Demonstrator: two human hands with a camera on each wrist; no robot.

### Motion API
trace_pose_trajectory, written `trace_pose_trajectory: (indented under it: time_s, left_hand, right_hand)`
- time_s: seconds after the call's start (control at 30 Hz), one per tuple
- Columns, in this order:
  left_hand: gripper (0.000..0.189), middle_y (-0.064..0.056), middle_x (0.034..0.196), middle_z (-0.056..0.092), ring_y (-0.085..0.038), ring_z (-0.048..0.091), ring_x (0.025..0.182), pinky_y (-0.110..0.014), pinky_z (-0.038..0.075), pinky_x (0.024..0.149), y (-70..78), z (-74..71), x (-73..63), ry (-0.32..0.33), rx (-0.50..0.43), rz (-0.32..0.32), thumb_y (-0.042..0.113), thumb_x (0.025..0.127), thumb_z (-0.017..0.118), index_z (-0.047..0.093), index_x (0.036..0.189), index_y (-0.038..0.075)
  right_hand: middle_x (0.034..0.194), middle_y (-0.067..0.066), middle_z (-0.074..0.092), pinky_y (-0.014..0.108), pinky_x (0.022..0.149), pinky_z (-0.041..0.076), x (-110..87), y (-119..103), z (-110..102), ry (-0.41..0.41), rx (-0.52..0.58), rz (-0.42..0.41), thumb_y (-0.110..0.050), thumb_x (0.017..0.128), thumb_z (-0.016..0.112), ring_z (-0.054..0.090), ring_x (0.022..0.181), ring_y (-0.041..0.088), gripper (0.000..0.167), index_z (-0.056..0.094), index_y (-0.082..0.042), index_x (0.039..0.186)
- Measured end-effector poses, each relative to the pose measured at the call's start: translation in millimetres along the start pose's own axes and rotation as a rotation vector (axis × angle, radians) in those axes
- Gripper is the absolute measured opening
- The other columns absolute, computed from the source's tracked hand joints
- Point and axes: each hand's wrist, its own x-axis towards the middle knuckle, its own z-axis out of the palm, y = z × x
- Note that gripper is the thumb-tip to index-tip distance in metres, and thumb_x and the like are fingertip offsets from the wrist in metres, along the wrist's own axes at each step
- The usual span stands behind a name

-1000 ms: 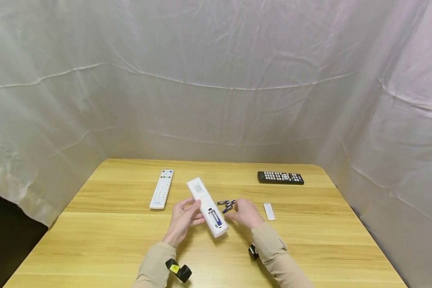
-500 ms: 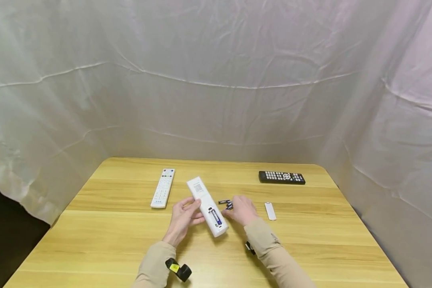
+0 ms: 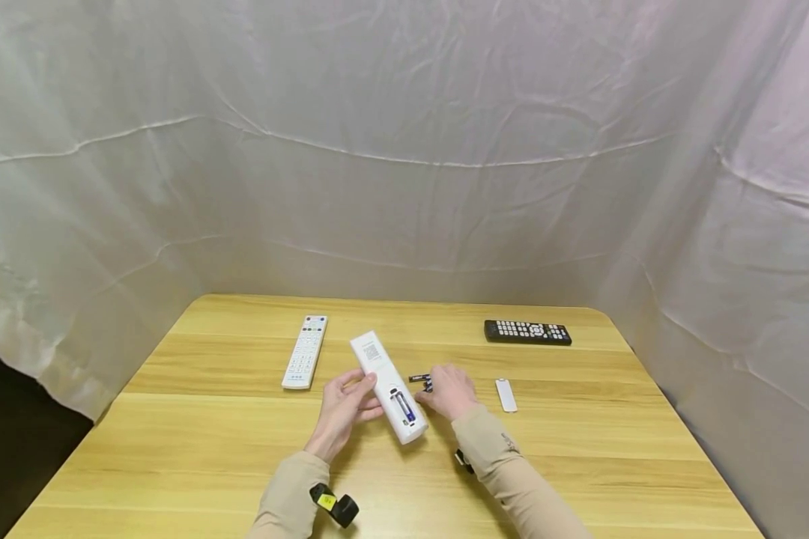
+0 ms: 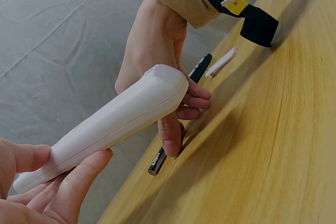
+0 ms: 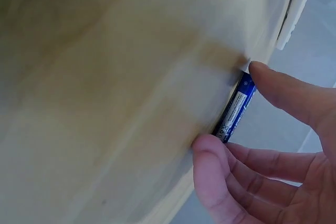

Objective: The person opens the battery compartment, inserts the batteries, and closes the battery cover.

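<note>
My left hand (image 3: 340, 408) grips a white remote control (image 3: 371, 358) around its middle, back side up and raised over the table. Its battery compartment (image 3: 403, 406) is uncovered, and a blue battery shows inside. To the right, my right hand (image 3: 450, 391) is down at the loose batteries (image 3: 419, 378), partly hiding them. In the right wrist view, the thumb and a fingertip pinch a blue battery (image 5: 236, 106) by its two ends, low at the wooden surface. The left wrist view shows a dark battery (image 4: 157, 162) on the table under those fingers.
A small white battery cover (image 3: 505, 395) lies right of my right hand. One more white remote (image 3: 305, 352) lies face up at the left, and a black remote (image 3: 527, 332) at the back right. Pale curtains (image 3: 404, 187) surround the wooden table (image 3: 195, 419).
My right hand has shifted slightly left and away from me over the loose batteries, covering more of them. The left hand and its remote control stay nearly still.
</note>
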Motion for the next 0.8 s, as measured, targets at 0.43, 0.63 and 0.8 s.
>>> trace_pose_trajectory:
  time_s: [0.43, 0.63, 0.8]
  left_hand:
    - [0.051, -0.033, 0.118, 0.068, -0.014, 0.074, 0.071, -0.029, 0.067, 0.069, -0.7, 1.6, 1.1, 0.002, -0.004, -0.003, 0.013, 0.1, 0.06, 0.043, 0.142, -0.011]
    - [0.051, -0.034, 0.119, 0.067, -0.015, 0.074, 0.072, -0.029, 0.067, 0.069, -1.5, 2.3, 1.0, -0.003, -0.006, -0.007, 0.013, 0.1, 0.06, 0.043, 0.142, -0.011]
    - [0.05, -0.035, 0.12, 0.066, -0.015, 0.075, 0.073, -0.03, 0.067, 0.07, -1.8, 2.4, 1.2, -0.004, -0.003, -0.007, 0.013, 0.101, 0.06, 0.044, 0.141, -0.01]
  right_hand:
    - [0.065, 0.001, 0.052, 0.023, 0.049, 0.041, -8.8, 13, -1, -0.019, 0.148, -0.003, -0.02, 0.076, 0.083, 0.045, 0.057, 0.014, 0.029, 0.057, -0.009, 0.071]
    - [0.065, 0.002, 0.057, 0.021, 0.045, 0.043, -13.8, 17, -1, -0.015, 0.275, 0.018, -0.016, 0.074, 0.083, 0.048, 0.054, 0.013, 0.022, 0.062, -0.007, 0.076]
    - [0.066, 0.003, 0.059, 0.022, 0.046, 0.046, -15.7, 19, -3, 0.001, 0.294, 0.019, -0.008, 0.072, 0.082, 0.052, 0.056, 0.015, 0.021, 0.062, -0.005, 0.078]
